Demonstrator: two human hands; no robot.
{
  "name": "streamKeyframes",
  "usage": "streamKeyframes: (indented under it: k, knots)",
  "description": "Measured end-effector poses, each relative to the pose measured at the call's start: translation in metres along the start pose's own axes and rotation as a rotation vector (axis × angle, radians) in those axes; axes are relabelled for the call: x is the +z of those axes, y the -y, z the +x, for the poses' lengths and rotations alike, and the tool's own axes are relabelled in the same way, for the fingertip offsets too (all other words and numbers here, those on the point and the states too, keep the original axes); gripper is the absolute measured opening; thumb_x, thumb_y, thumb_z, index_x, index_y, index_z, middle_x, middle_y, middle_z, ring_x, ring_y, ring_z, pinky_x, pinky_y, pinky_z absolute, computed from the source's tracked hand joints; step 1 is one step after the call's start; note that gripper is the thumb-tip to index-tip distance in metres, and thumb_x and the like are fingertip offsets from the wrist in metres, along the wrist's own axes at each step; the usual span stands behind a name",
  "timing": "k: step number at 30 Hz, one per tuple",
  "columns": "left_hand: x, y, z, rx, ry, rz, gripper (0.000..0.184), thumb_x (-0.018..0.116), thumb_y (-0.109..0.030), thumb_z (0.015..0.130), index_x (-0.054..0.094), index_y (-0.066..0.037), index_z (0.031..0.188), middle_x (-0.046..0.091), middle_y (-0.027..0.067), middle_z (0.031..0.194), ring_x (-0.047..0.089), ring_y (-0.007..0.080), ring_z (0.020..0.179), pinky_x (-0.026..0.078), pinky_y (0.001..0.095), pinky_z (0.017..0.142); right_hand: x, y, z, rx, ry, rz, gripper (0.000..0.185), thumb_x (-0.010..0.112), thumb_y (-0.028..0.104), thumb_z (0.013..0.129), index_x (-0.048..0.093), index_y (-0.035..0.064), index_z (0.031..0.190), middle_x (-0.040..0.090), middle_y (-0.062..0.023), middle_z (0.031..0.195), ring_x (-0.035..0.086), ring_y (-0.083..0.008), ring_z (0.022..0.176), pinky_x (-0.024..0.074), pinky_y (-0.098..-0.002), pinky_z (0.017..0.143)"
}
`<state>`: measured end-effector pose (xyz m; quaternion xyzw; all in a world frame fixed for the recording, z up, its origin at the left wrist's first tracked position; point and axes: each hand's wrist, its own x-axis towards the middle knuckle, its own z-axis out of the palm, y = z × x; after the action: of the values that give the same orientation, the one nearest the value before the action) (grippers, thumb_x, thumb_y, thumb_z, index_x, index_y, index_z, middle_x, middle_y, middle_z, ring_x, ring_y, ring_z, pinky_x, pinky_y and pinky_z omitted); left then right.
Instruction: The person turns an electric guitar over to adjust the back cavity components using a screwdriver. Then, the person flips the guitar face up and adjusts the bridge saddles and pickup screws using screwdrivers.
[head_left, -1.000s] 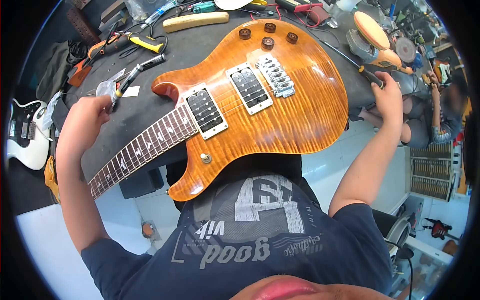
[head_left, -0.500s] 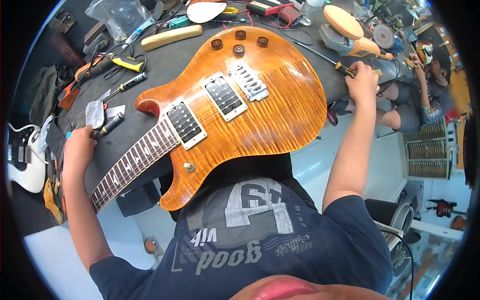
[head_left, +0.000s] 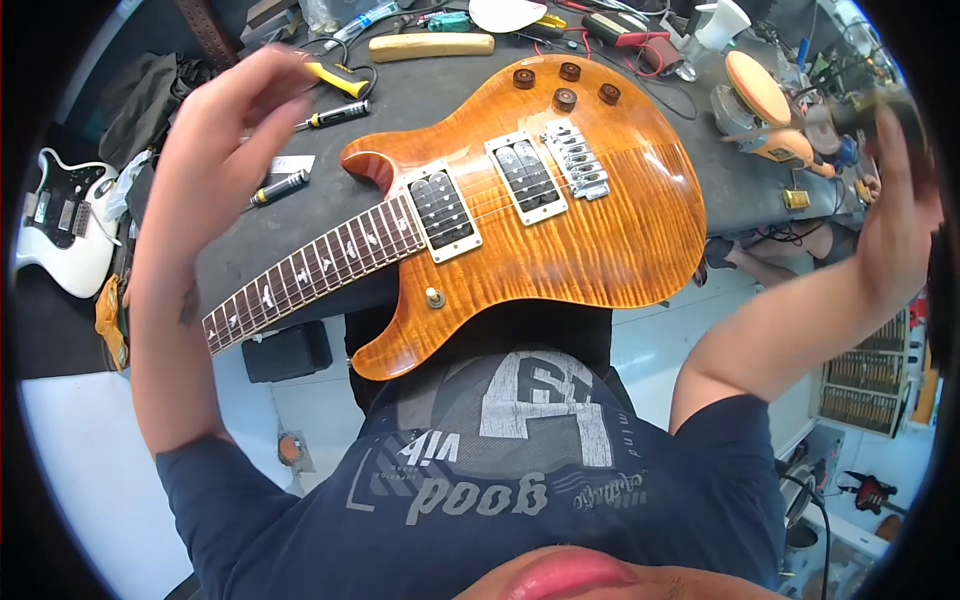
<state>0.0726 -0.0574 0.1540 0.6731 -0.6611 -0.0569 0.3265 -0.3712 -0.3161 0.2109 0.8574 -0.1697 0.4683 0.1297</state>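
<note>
An amber flame-top electric guitar [head_left: 620, 235] lies face up before me, body on the bench edge and neck toward the lower left. My left hand [head_left: 225, 135] is raised above the bench left of the guitar, thumb and fingers apart, with nothing visible in it. Under and beside it are small screwdrivers [head_left: 338, 114] and a yellow-handled tool [head_left: 340, 79]. My right hand [head_left: 898, 205] is lifted at the far right, smeared by motion. It grips a screwdriver [head_left: 885, 115], whose dark handle and thin shaft are blurred. Several dark knobs [head_left: 565, 99] sit on the guitar.
An orange sander [head_left: 775, 148] with a round pad stands right of the guitar, near a small yellow block [head_left: 796, 199]. A wooden bar [head_left: 432, 46] and cables lie behind. A white guitar [head_left: 65, 225] is at left. Another person's legs [head_left: 805, 247] show beyond the bench.
My right hand has lifted the screwdriver off the bench and moved right. My left hand has risen from beside the small screwdrivers. The whole view has shifted; the guitar appears farther right.
</note>
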Motion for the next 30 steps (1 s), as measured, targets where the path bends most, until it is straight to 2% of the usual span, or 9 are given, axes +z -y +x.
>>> streamKeyframes:
  k: [2,4,6,9,12,15,21,28,30]
  knots:
    - [0.024,-0.021,0.024,0.122,0.042,-0.185,0.032,0.06,-0.003,0.101,0.06,0.0,0.133,0.068,0.0049,0.113,0.064,0.013,0.106,0.052,0.0294,0.099,0.013,0.031,0.04,-0.17,0.093,0.021,0.038,0.064,0.001,0.091,0.066,-0.0016,0.129,0.072,-0.0121,0.107,0.069,-0.0191,0.097,0.0556,-0.0303,0.084]
    - [0.051,-0.038,0.05,0.216,0.123,-0.262,0.038,0.06,-0.004,0.101,0.058,-0.003,0.139,0.067,0.0065,0.122,0.065,0.0127,0.11,0.053,0.0293,0.099,0.039,0.076,0.078,-0.012,0.136,0.374,0.037,0.069,0.008,0.089,0.068,-0.0029,0.124,0.072,-0.0115,0.096,0.07,-0.018,0.086,0.0558,-0.0302,0.078]
    - [0.083,-0.045,0.066,0.295,0.029,-0.35,0.026,0.065,-0.008,0.1,0.063,-0.002,0.125,0.071,0.0088,0.107,0.071,0.0157,0.099,0.057,0.0305,0.089,0.068,0.117,0.105,0.094,0.186,0.585,0.039,0.074,0.015,0.087,0.07,-0.0043,0.12,0.073,-0.0108,0.085,0.07,-0.0169,0.075,0.056,-0.0301,0.072]
    - [0.096,-0.035,0.077,0.167,0.234,-0.502,0.03,0.057,-0.004,0.104,0.058,-0.001,0.134,0.071,0.006,0.115,0.069,0.0138,0.102,0.057,0.0312,0.095,0.105,0.153,0.124,0.197,0.192,0.576,0.042,0.079,0.022,0.084,0.072,-0.0066,0.114,0.073,-0.011,0.071,0.07,-0.0167,0.063,0.0564,-0.0304,0.067]
    - [0.111,-0.023,0.073,0.074,0.203,-0.536,0.028,0.056,-0.006,0.105,0.059,-0.002,0.133,0.07,0.0077,0.112,0.07,0.0144,0.102,0.058,0.0322,0.094,0.104,0.174,0.127,0.243,0.242,0.498,0.043,0.08,0.022,0.082,0.071,-0.0123,0.107,0.074,-0.0203,0.079,0.072,-0.0226,0.07,0.057,-0.0329,0.072]
    - [0.121,-0.012,0.067,0.045,0.215,-0.579,0.024,0.053,-0.008,0.107,0.052,-0.004,0.131,0.069,0.0088,0.11,0.07,0.0158,0.103,0.059,0.0324,0.093,0.146,0.143,0.121,0.023,0.061,0.541,0.046,0.081,0.023,0.081,0.07,-0.0133,0.108,0.074,-0.0228,0.086,0.073,-0.0251,0.078,0.0568,-0.0347,0.076]
    - [0.129,-0.005,0.065,0.0,0.165,-0.575,0.019,0.052,-0.008,0.108,0.049,-0.007,0.127,0.069,0.0084,0.108,0.071,0.0152,0.098,0.06,0.0318,0.088,0.126,0.145,0.121,0.102,0.248,0.591,0.047,0.082,0.024,0.08,0.07,-0.0115,0.109,0.072,-0.0195,0.084,0.07,-0.0247,0.078,0.0554,-0.035,0.076]
    - [0.132,-0.006,0.065,-0.038,0.16,-0.509,0.019,0.054,-0.009,0.108,0.05,-0.007,0.127,0.07,0.0085,0.105,0.072,0.0157,0.092,0.062,0.0316,0.083,0.142,0.14,0.118,0.125,0.22,0.572,0.045,0.081,0.025,0.08,0.072,-0.0088,0.108,0.073,-0.019,0.085,0.07,-0.0242,0.076,0.0559,-0.0351,0.076]
    - [0.134,-0.006,0.066,-0.044,0.161,-0.498,0.02,0.054,-0.009,0.108,0.05,-0.007,0.127,0.071,0.0088,0.104,0.072,0.0157,0.092,0.061,0.0315,0.083,0.132,0.134,0.126,0.238,0.37,0.684,0.045,0.081,0.026,0.081,0.072,-0.0085,0.108,0.073,-0.0193,0.085,0.07,-0.0245,0.077,0.0562,-0.0353,0.076]
